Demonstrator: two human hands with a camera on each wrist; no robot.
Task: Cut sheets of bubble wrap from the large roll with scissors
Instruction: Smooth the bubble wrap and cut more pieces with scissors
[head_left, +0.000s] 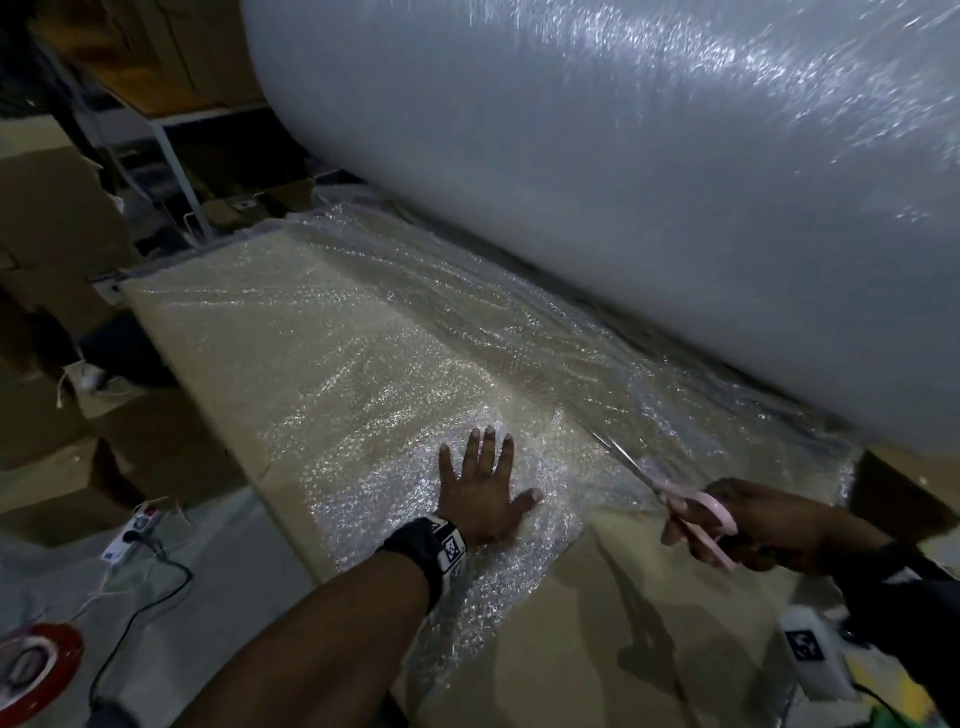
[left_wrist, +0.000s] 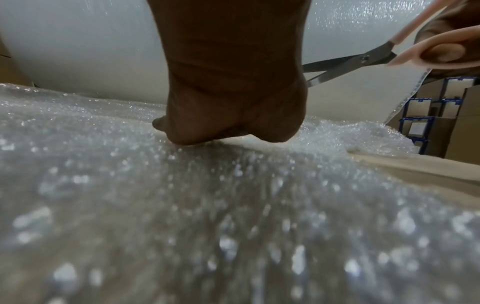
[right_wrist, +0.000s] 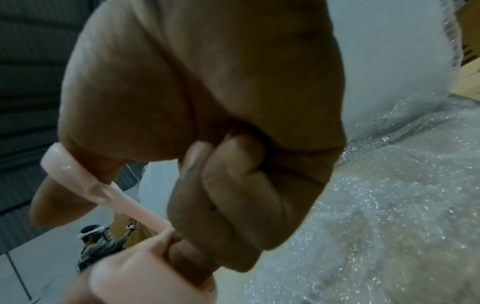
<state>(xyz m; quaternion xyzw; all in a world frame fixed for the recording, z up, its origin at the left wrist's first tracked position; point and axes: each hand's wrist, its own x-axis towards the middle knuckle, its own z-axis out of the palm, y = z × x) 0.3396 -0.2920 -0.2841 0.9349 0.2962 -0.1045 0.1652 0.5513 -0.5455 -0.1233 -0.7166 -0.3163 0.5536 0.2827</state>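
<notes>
Bubble wrap roll (head_left: 597, 171): large, lying on its side along the far edge of my bench (head_left: 613, 639), which has a brown cardboard-coloured top.

Bubble wrap sheet (head_left: 363, 364): pulled out from under the roll and spread flat over the bench toward me; its near right corner ends just in front of my right hand.

My left hand (head_left: 480, 493): flat on the sheet, palm down, fingers straight and spread, pressing the wrap against the bench. A black strap with a camera sits on that wrist.

My right hand (head_left: 748, 525): fingers and thumb curled through the pink handles of the scissors (head_left: 670, 491). In the left wrist view the steel blades (left_wrist: 345, 65) stand apart in a narrow V, pointing along the sheet close to the roll. In the head view the blade tips lie at the wrap, right of my left hand; whether they are already in the material I cannot tell.

The two hands are apart, the left nearer the middle of the sheet, the right at its right end.

Surroundings: cardboard boxes (head_left: 57, 218) stacked left of the bench; a white power strip (head_left: 130, 530) with a black cable on the floor; a red tape roll (head_left: 36, 660) at the lower left; another person (right_wrist: 101, 244) small in the distance in the right wrist view.
</notes>
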